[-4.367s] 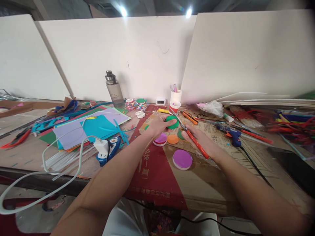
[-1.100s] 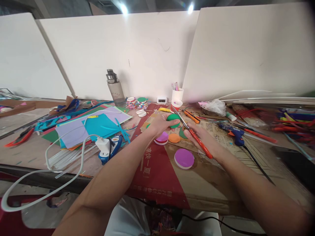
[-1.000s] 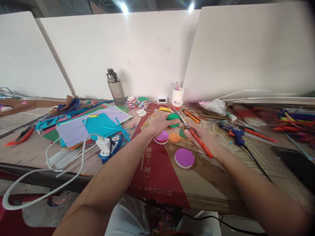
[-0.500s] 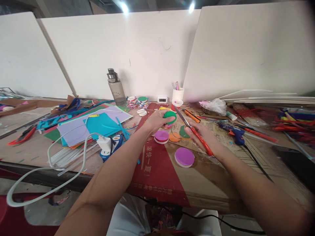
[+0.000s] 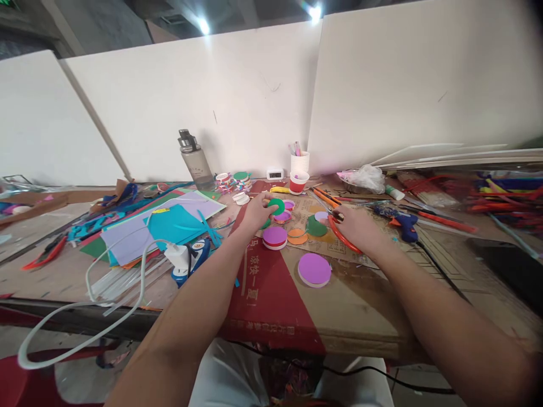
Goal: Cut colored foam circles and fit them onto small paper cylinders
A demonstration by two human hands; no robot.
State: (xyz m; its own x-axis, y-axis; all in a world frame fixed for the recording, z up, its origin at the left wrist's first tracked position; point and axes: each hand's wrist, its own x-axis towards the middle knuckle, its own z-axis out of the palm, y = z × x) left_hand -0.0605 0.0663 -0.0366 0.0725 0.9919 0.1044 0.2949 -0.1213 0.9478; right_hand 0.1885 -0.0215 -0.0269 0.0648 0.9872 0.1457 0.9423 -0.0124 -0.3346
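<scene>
My left hand [image 5: 257,210] pinches a small green paper disc [image 5: 276,206] just above the cardboard sheet [image 5: 339,308]. My right hand [image 5: 355,225] is closed round the orange handles of a pair of scissors [image 5: 339,233], which rest low on the cardboard with the blades pointing away toward a red paper cup [image 5: 298,182]. Between my hands lie a green disc [image 5: 316,225], an orange disc [image 5: 297,236] and a purple-topped round [image 5: 275,237]. A larger purple round [image 5: 314,269] lies nearer to me.
Coloured paper sheets [image 5: 169,217] and a blue glue gun with a white plug [image 5: 186,255] lie left. A water bottle [image 5: 193,159], white cup with pens [image 5: 299,161] and small clock [image 5: 275,173] stand at the back. Another glue gun [image 5: 399,221] and pipe cleaners [image 5: 500,195] sit right.
Both hands have dropped toward the table. The scissors have come away from the green disc and now lie low on the cardboard. The camera has tilted down slightly.
</scene>
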